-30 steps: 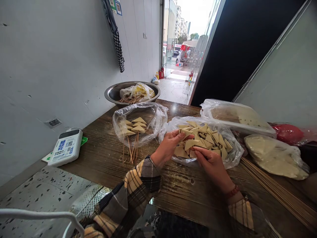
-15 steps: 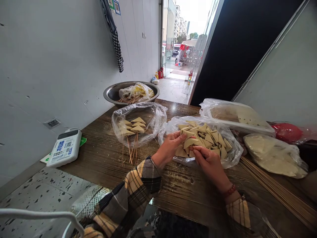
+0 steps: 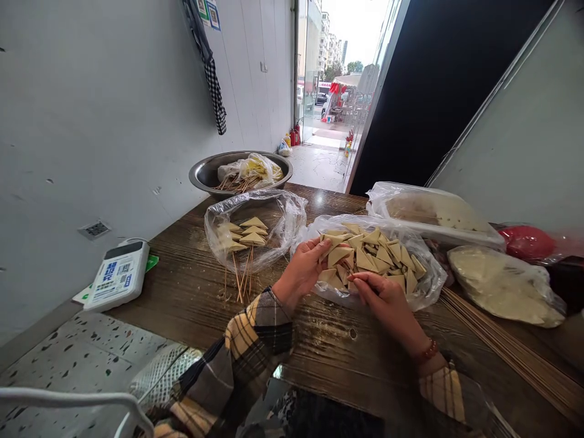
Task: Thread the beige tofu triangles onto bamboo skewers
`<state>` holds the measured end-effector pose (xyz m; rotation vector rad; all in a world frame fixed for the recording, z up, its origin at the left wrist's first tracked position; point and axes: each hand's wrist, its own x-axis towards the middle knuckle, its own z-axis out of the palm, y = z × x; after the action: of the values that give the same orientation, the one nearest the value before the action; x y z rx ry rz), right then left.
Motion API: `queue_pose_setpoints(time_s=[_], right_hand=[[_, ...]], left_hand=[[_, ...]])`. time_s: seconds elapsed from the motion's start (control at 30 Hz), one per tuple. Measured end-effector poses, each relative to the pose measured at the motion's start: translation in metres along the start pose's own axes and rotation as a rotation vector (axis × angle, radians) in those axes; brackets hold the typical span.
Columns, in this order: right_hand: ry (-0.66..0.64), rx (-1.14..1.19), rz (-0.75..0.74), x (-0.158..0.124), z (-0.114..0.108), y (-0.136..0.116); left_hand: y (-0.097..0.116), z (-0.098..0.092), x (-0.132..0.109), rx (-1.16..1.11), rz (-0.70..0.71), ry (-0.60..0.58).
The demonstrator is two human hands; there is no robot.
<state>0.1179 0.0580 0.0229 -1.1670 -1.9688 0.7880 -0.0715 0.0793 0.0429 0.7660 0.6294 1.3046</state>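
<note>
Your left hand (image 3: 305,267) pinches a tan triangle (image 3: 336,241), just right of frame centre, having shifted left; your right hand (image 3: 385,298) grips what seems a thin stick (image 3: 348,268), the gap now wider; piled triangles (image 3: 385,255) beneath; loaded skewers (image 3: 253,231) centre-left.

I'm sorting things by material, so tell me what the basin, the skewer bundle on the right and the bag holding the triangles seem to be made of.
Basin: metal, likely stainless steel, smooth; its grey rim shines.
Skewer bundle: probably bamboo, perhaps other wood, dull; thin, straight, tan sticks.
Triangle-filled bag: thin plastic film, glossy; it is see-through and crinkled.
</note>
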Motion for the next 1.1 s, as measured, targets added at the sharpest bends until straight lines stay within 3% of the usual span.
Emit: queue_pose_setpoints(time_s=[0.37,0.83,0.97,1.1], right_hand=[[0.086,-0.024,-0.032,-0.001,0.004,0.001],[0.135,0.004,-0.037,0.003,0.004,-0.003],[0.169,0.078,0.045,0.002,-0.003,-0.003],[0.25,0.122,0.09,0.002,-0.012,-0.001]], left_hand=[[-0.001,0.008,-0.001,0.047,0.042,-0.013],[-0.006,0.014,-0.003,0.101,-0.028,-0.054],[0.003,0.006,0.0,0.205,0.089,0.055],[0.007,-0.005,0.006,0.466,0.238,0.122]])
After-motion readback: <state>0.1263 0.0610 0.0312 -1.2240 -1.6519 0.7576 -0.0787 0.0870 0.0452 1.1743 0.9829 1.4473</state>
